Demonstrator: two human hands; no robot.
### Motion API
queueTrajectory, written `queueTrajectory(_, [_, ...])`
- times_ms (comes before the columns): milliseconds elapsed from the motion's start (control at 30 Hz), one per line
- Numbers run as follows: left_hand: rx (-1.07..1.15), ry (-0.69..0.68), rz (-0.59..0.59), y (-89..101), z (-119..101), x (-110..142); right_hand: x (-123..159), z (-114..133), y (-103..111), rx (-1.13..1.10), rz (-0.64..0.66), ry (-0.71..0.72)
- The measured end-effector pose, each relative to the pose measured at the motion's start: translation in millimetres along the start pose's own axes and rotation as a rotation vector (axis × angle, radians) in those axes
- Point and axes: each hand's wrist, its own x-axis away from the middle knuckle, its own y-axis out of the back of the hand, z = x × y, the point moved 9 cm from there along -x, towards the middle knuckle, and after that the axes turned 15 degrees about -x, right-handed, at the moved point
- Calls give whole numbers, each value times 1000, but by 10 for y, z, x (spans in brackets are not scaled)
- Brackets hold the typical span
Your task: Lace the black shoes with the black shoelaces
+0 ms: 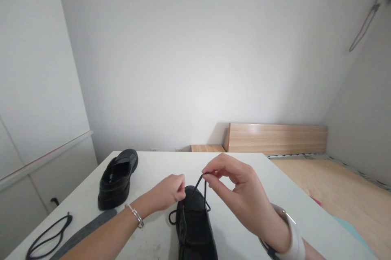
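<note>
**Lacing a black shoe: entry for the hands and table**

Right hand [241, 195]: lower centre-right of the frame, thumb and forefinger pinched on the raised end of the black lace [200, 188], lifting it into a narrow peak. White band at the wrist.

Left hand [168, 191]: lower centre, fingers curled shut just at the front of the shoe; it seems to pinch the lace's other run, though the grip itself is hidden. Silver bracelet [136, 215] on the wrist.

Near shoe [195, 227]: black, bottom centre, resting on the white table [275, 195]. Long axis runs from the bottom edge upward in the frame; the front end points away from the wearer of the camera, toward the wall.

Step, as judged: lace being drawn through the front eyelets. The following move would call for even tension on both runs and a steady shoe.

Second shoe [117, 178]: black, left of centre, well apart from the first, angled toward upper right, opening visible.

Loose lace [49, 235]: lower left corner, looped on the table, beside a grey strip [88, 227].

Background: wooden headboard [276, 137], centre right, against a plain wall.
</note>
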Motion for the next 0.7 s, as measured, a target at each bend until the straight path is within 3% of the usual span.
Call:
queueTrajectory(167, [228,-55,-10,176,-186,38,-11,413,233,-31,-88,143])
queueTrajectory(333, [301,-177,32,61,-401,186,-11,778,332,-70,-198,261])
queueTrajectory(500, [338,-265,8,-93,-434,378,-80,993,323,-131,-286,380])
queueTrajectory(700, [286,-74,-164,-412,-285,323,-307,1018,184,-160,-250,389])
